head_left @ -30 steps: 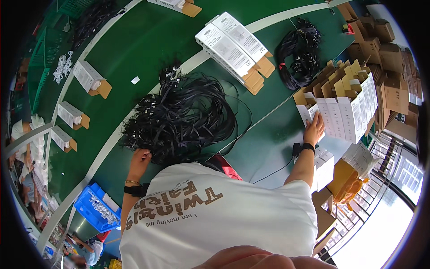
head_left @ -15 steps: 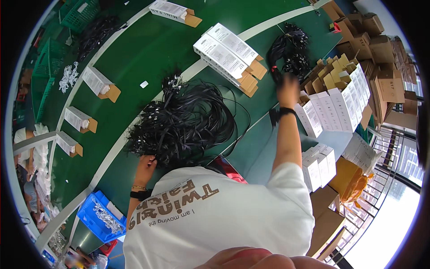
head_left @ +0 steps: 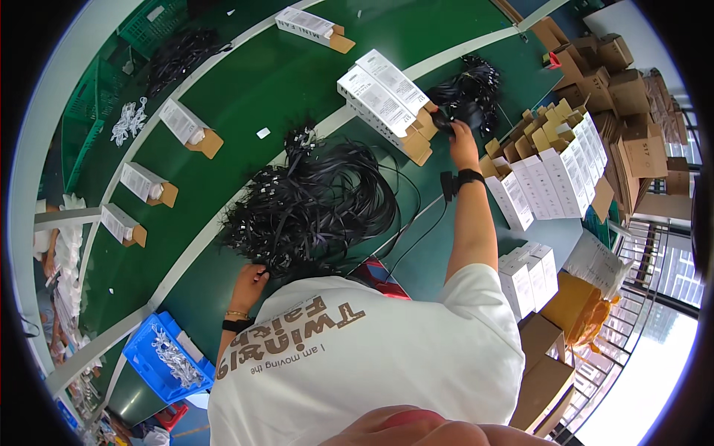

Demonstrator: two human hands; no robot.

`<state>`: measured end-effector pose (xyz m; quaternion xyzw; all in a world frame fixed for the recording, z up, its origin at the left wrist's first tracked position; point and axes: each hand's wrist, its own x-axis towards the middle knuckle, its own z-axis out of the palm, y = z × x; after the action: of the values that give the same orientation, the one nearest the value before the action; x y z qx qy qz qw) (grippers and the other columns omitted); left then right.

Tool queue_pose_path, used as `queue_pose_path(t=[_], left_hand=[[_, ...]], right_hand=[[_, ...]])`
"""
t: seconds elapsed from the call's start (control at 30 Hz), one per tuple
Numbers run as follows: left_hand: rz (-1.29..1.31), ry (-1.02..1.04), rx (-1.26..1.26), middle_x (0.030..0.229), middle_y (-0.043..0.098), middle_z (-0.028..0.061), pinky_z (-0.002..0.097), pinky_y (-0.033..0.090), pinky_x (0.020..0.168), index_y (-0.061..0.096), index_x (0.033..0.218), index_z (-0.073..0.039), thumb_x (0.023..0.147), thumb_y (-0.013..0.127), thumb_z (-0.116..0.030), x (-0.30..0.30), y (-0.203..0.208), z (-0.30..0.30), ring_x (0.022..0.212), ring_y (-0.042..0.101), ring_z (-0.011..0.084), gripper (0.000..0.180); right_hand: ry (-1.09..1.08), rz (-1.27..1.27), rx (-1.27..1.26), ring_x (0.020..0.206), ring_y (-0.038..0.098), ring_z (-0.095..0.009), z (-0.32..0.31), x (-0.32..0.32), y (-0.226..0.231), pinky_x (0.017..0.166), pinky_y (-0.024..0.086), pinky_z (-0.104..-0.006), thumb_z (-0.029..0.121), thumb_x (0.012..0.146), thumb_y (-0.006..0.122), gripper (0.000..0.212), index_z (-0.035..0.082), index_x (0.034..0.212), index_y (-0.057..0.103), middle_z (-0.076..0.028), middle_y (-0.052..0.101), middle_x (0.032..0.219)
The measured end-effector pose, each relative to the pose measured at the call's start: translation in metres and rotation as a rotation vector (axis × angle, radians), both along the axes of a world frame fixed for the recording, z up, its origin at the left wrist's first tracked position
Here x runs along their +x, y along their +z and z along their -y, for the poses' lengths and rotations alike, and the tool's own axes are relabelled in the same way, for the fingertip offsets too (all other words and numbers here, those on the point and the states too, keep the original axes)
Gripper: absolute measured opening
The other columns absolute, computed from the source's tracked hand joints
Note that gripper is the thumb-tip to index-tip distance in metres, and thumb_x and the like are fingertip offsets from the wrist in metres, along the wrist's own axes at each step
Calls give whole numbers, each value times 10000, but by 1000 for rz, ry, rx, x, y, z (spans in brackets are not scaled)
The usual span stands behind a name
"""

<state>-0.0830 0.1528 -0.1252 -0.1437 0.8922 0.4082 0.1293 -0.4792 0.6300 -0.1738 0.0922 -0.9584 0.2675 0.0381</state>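
Observation:
A large tangled pile of black lanyards (head_left: 327, 201) with small silvery ends lies on the green table in front of me. At its near left edge is my left hand (head_left: 249, 288), fingers curled; whatever they hold is too small to make out. Farther off to the right, my right hand (head_left: 464, 147) is closed on the near end of a second, smaller bundle of black lanyards (head_left: 480, 89). Just left of that hand, white boxes (head_left: 383, 89) lie side by side with their brown flaps open toward it.
Several upright white boxes with open flaps (head_left: 554, 182) stand to the right, with closed white boxes (head_left: 528, 275) nearer me. Single boxes (head_left: 145, 183) lie across the left part. A blue bin (head_left: 152, 372) holds white cables. Brown cartons (head_left: 639, 149) are stacked at the far right.
My right hand has shifted slightly left, and the near end of the smaller bundle has swung left toward the open boxes. My left hand stays beside the large pile.

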Motion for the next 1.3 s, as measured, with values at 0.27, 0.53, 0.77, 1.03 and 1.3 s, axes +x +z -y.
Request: queue_pose_path(t=[0.27, 0.53, 0.77, 1.03, 1.3], left_hand=[[-119, 76, 29, 928, 603, 82, 257, 476, 710, 615, 1025, -18, 868, 612, -134, -23, 23, -5, 803, 589, 154, 195], [-346, 511, 433, 940, 629, 37, 248, 482, 736, 621, 1070, -48, 923, 544, -148, -45, 68, 18, 820, 596, 126, 194], [-445, 667, 365, 1045, 601, 37, 253, 489, 755, 579, 1153, -77, 900, 575, -163, -21, 83, 69, 919, 576, 129, 267], [-519, 271, -44, 1136, 537, 125, 337, 482, 785, 515, 1215, -80, 834, 642, -176, 17, 107, 86, 997, 560, 225, 413], [-939, -367, 596, 1155, 557, 144, 364, 427, 945, 413, 1310, -11, 866, 631, -179, -44, 256, -14, 1128, 533, 215, 523]], right_hand=[[-74, -416, -80, 1112, 492, -324, 74, 121, 52, 901, 434, -409, 35, 810, 583, 422, 45, 1223, 495, -165, 494, 1231], [626, 362, -281, 802, 607, -297, 178, 260, 70, 725, 495, -378, 191, 816, 639, 206, 71, 983, 639, -125, 620, 881], [798, 134, 168, 732, 601, -330, 194, 273, 32, 673, 492, -420, 221, 807, 618, 166, 74, 880, 643, -133, 604, 747], [611, -117, 48, 740, 629, -282, 233, 242, 184, 615, 483, -370, 132, 840, 580, 209, 51, 1032, 587, -135, 634, 738], [1197, 158, -712, 800, 616, -128, 332, 297, 385, 619, 488, -257, 73, 938, 463, 269, 30, 1201, 505, -64, 616, 957]])
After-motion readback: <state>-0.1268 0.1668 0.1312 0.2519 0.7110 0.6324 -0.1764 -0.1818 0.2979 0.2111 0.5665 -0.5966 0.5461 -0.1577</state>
